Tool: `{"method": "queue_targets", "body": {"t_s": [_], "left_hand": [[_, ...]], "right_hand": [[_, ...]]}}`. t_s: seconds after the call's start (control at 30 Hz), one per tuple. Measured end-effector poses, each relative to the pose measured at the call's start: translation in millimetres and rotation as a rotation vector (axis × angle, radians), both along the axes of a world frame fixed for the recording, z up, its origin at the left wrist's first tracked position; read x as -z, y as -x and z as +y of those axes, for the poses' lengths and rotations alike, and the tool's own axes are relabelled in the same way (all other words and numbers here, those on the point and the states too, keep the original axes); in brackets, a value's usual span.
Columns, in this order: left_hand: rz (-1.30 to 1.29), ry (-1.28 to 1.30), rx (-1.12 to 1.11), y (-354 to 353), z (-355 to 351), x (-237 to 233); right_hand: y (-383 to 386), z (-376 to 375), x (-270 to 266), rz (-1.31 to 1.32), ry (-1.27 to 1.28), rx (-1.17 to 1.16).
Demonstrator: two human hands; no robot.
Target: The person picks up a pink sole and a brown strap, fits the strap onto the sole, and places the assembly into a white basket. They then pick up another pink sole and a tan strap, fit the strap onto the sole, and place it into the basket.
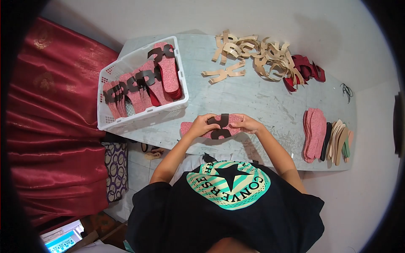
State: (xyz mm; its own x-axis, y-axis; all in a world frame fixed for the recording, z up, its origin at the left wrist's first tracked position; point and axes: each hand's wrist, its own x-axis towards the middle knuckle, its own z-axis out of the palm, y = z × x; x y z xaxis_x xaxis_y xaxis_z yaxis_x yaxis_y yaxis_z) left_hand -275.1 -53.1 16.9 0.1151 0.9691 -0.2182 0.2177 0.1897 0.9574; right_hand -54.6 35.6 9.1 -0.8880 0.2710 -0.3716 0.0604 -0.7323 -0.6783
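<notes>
Over the table's near edge, a pink speckled sole (234, 119) lies sideways between my hands, with a dark brown strap (220, 133) across its middle. My left hand (205, 125) is closed on the sole's left part, its thumb on the strap. Around the right part, my right hand (249, 124) is closed, the thumb on the top face. The fingers under the sole are hidden. To the left, a white basket (145, 117) holds several pink soles (169, 76) with dark straps on them.
Beige strap pieces (270, 57) are heaped at the table's (206, 97) back, beside dark red ones (301, 69). Pink soles (315, 130) and beige, black and green ones lie at the right. A thin black cord (346, 92) lies near the right edge. A red curtain (55, 126) hangs left.
</notes>
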Motion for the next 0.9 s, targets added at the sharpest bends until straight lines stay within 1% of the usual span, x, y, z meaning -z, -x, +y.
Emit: {"method": "queue_targets", "body": {"t_s": [0.03, 0.1, 0.17, 0.23, 0.27, 0.37, 0.43, 0.5, 0.57, 0.67, 0.77, 0.83, 0.9], "left_hand": [[-0.047, -0.008, 0.0, 1, -3, -8], [-0.062, 0.02, 0.009, 7, -9, -9], [-0.079, 0.049, 0.019, 11, -15, -11], [-0.194, 0.087, 0.016, 15, -23, -21], [-0.194, 0.086, 0.009, 18, -26, -22], [-0.258, 0.064, -0.029, 28, -32, -30], [-0.373, -0.004, -0.051, 33, -37, -42], [-0.378, -0.023, -0.067, 42, -43, -41], [-0.384, -0.043, -0.081, 50, -48, -40], [-0.422, -0.06, -0.117, 61, -56, -41], [-0.482, -0.084, -0.139, 71, -60, -40], [-0.54, -0.11, -0.193, 77, -61, -40], [-0.52, -0.134, -0.207, 84, -61, -42]], "right_hand": [[3, -2, 1, 0.02, 0.001, -0.004], [9, -6, -1, 0.043, -0.002, -0.016], [15, -10, -8, 0.031, 0.025, -0.045], [23, -9, -11, 0.01, 0.023, -0.069], [27, -9, -12, -0.013, 0.025, -0.085], [42, -2, -14, 0.019, -0.049, -0.166], [54, 1, -25, 0.01, -0.082, -0.208], [66, 4, -31, 0.004, -0.119, -0.246], [79, 7, -33, 0.054, -0.121, -0.319], [97, 10, -31, 0.052, -0.106, -0.363], [114, 10, -35, 0.082, -0.136, -0.391], [125, 15, -29, 0.081, -0.131, -0.401], [133, 19, -25, 0.079, -0.125, -0.408]]}}
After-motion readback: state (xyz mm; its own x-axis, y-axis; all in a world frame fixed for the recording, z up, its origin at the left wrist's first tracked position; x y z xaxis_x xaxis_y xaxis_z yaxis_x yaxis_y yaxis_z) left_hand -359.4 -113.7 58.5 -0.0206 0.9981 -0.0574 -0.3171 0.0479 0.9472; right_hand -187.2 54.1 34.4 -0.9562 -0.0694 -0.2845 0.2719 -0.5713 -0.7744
